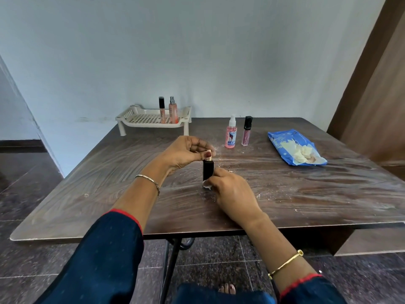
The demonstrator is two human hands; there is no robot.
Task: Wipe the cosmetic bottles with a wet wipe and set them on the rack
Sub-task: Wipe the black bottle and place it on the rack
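Pinching the gold top of a light, rigid, probably slick lipstick tube (208,170) over the tabletop (285,194), the left hand (186,152) held it upright while the right hand (232,191) kept its grip closed on a wet wipe (207,184) at its base.

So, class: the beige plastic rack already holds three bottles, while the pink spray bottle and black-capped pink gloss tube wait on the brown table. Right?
Not three: the head view shows two on the beige plastic rack, a black-capped tube and a peach spray bottle. The pink spray bottle and black-capped pink gloss tube do wait on the brown table.
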